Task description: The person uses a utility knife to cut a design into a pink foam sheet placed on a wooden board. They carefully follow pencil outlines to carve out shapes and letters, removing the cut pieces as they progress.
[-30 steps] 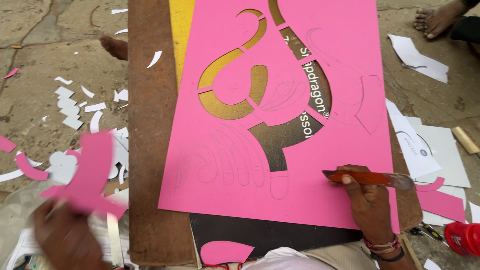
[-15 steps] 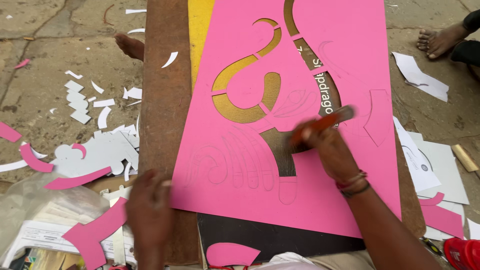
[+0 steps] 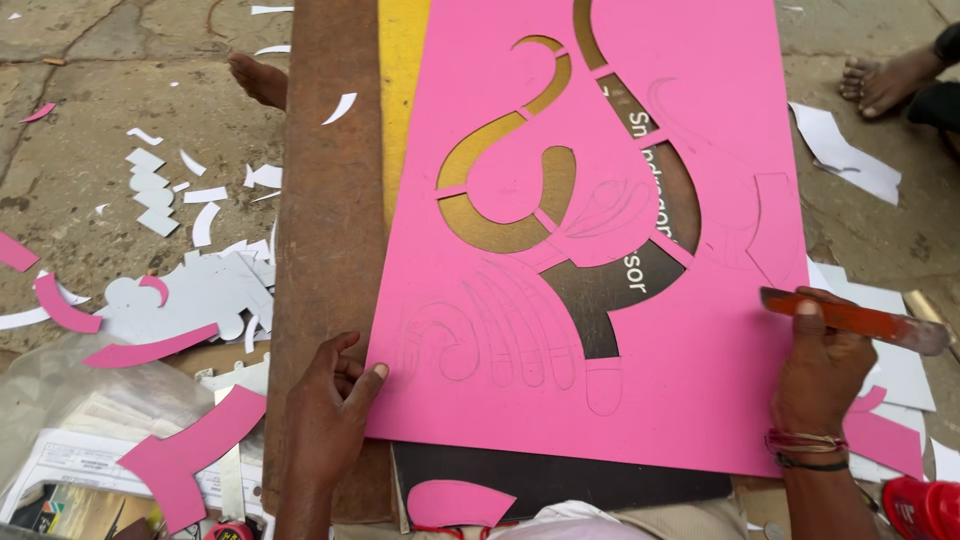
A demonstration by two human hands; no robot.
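A large pink sheet [image 3: 640, 400] with curved shapes cut out of it and pencil outlines drawn on it lies on a brown wooden board [image 3: 325, 230]. My left hand [image 3: 325, 415] rests flat at the sheet's lower left edge, thumb touching the pink paper. My right hand [image 3: 820, 370] is at the sheet's right edge, closed around an orange-handled cutting knife [image 3: 850, 318] held level, its blade pointing right off the sheet. Through the cut-outs show a yellow layer and a dark board.
White and pink paper scraps [image 3: 175, 300] litter the stone floor at left. Another person's bare feet [image 3: 258, 78] [image 3: 885, 80] show at top. White sheets [image 3: 845, 155] lie at right, a red object [image 3: 925, 508] at bottom right, a plastic bag with papers [image 3: 70, 440] at bottom left.
My right hand moved with the knife from the sheet's middle out to its right edge. My left hand let go of a pink scrap and settled on the sheet's lower left edge.
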